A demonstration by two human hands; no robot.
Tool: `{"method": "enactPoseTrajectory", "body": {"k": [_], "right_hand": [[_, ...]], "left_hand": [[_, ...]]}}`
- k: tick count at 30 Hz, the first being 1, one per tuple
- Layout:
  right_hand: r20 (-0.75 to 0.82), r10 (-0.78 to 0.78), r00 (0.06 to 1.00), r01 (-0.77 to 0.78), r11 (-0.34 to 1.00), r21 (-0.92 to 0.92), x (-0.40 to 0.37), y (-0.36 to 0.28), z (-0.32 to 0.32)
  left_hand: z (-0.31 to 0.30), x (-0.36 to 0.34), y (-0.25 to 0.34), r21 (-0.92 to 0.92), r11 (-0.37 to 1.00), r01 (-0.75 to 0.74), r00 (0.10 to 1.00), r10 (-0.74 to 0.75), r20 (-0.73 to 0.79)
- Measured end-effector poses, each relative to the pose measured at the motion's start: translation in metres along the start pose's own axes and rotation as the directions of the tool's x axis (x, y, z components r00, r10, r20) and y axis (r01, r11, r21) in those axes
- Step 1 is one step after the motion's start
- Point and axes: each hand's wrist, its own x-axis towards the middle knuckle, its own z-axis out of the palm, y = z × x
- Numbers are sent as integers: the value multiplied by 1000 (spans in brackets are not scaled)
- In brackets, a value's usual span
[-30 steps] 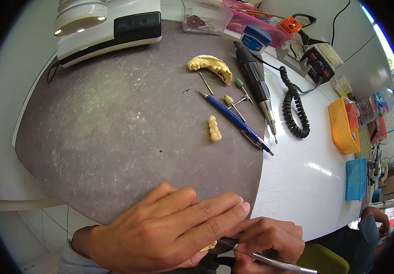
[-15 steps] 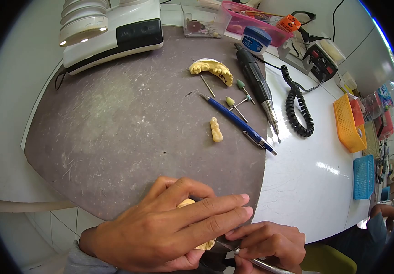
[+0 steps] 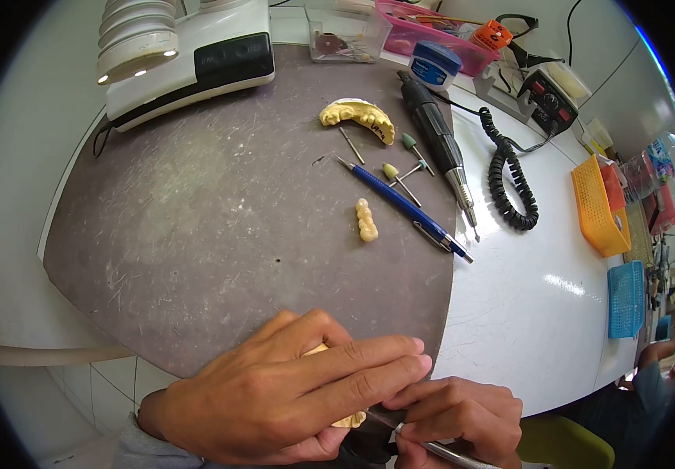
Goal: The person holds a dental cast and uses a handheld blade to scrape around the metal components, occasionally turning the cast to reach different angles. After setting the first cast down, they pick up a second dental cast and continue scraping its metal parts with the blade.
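My left hand (image 3: 275, 391) is wrapped over a yellowish dental model (image 3: 351, 420), which shows only in part below the palm and between the fingers. In my right hand (image 3: 463, 414) is a thin metal tool (image 3: 459, 455), its tip pointing at the model's lower right edge; whether it touches is hidden. Farther up on the brown mat lie a tooth-coloured bridge piece (image 3: 366, 220), a blue mechanical pencil (image 3: 404, 205) and a second yellow dental model (image 3: 359, 117).
Grinding burs (image 3: 402, 184) and a black handpiece (image 3: 439, 141) with a coiled cord lie at the upper right. A white lamp unit (image 3: 189, 70) stands upper left. Orange (image 3: 599, 205) and blue baskets (image 3: 625, 299) are at right, with a person (image 3: 650, 383) beyond.
The whole view has shifted slightly. Both hands keep nearly the same pose around the model and tool. The person at the far right has moved an arm.
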Motion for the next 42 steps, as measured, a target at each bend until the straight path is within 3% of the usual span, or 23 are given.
{"method": "enactPoseTrajectory", "body": {"k": [25, 28, 30, 31, 33, 42], "right_hand": [[13, 17, 1000, -16, 1000, -14, 2, 1, -2], [14, 40, 999, -40, 998, -52, -2, 1, -7], [127, 189, 974, -193, 981, 13, -6, 0, -13], [127, 189, 974, -192, 981, 11, -5, 0, -11], [-4, 31, 1000, -31, 998, 50, 0, 0, -4], [-25, -17, 1000, 17, 999, -34, -1, -1, 1]], "left_hand": [[-1, 1, -1, -29, 1000, 2, 999, -1, 40], [-2, 1, -3, -43, 999, -20, 999, 22, 48], [-2, 1, -3, -36, 999, -18, 999, 20, 43], [-1, 1, -3, -28, 999, -18, 999, 19, 40], [-2, 1, -3, -21, 1000, -14, 999, 15, 32], [3, -1, -3, 43, 999, -16, 997, 19, -69]]}}
